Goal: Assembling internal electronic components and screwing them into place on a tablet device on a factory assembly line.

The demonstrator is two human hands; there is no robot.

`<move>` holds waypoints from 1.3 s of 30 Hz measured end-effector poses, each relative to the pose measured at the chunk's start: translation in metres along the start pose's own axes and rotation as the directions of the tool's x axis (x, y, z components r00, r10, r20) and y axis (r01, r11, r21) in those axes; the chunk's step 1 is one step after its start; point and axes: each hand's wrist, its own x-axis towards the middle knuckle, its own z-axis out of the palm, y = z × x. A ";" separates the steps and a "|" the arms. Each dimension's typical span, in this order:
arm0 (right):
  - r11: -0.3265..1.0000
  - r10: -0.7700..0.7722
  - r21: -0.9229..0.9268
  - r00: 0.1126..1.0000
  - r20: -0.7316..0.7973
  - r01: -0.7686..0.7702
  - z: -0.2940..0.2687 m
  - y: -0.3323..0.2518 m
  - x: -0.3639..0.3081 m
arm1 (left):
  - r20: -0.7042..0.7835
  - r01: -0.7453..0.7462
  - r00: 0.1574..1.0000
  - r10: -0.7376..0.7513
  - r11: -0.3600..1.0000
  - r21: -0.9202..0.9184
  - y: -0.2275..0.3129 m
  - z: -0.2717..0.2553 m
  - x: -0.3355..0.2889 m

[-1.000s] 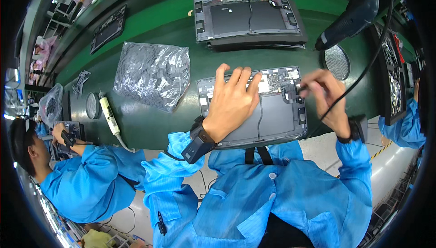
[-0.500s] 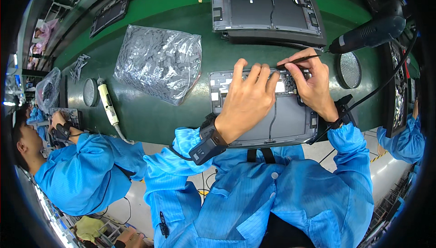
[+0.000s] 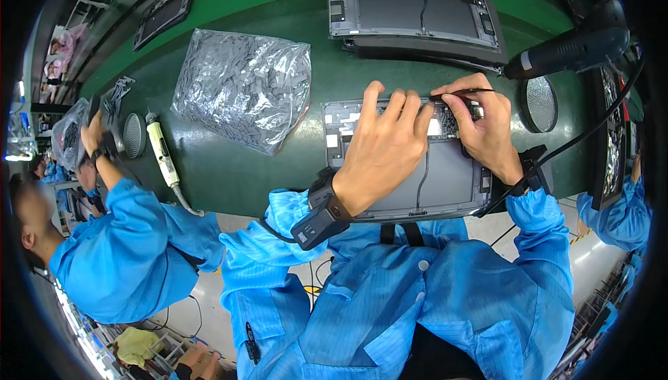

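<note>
Before me at the table's front edge lies an opened tablet [image 3: 452, 178], its dark inside with batteries, boards and a cable facing up. My right hand [image 3: 483, 119] pinches dark tweezers [image 3: 473, 91] over its upper edge, with their tip end close to the fingertips of my other hand. Fingers apart, my left hand [image 3: 390, 147] rests over the upper left of the device, hiding part of its board. Whether a small part sits under the left fingertips cannot be made out.
More opened tablets [image 3: 417, 8] are stacked beyond. A clear bag of grey pieces [image 3: 240, 91], a pale electric screwdriver [image 3: 162, 154] and a round mesh dish [image 3: 134, 135] lie left. Right are another mesh dish [image 3: 540, 105] and a dark power tool [image 3: 567, 49]. A co-worker [image 3: 118, 255] sits left.
The co-worker on the left has raised a hand with a dark item toward the bag there. My hands stay almost in place at the tablet's upper edge; the view has shifted slightly.
</note>
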 end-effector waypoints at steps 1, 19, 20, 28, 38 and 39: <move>0.999 -0.013 -0.031 1.000 0.017 0.014 -0.001 0.000 0.000 | 0.005 0.000 1.000 0.000 1.000 -0.002 0.000 0.000 0.000; 0.845 -0.056 -0.535 0.995 -0.077 0.006 -0.062 -0.013 -0.032 | -0.045 -0.075 0.997 0.070 0.986 -0.149 -0.016 -0.006 0.002; 0.910 -0.165 -0.391 0.985 -0.041 0.136 -0.055 -0.017 -0.029 | -0.044 -0.078 0.996 0.073 0.986 -0.146 -0.018 -0.007 0.003; 0.972 -0.098 -0.204 0.991 0.088 0.114 -0.008 0.000 -0.006 | 0.011 -0.082 0.996 0.084 0.985 -0.155 -0.021 -0.007 0.005; 0.898 -0.149 -0.399 0.982 0.114 0.183 -0.011 -0.010 0.006 | -0.025 -0.098 0.995 0.095 0.971 -0.217 -0.028 -0.007 0.004; 0.888 -0.148 -0.416 0.978 0.149 0.198 -0.012 -0.011 0.008 | -0.022 -0.102 0.995 0.100 0.972 -0.212 -0.028 -0.007 0.004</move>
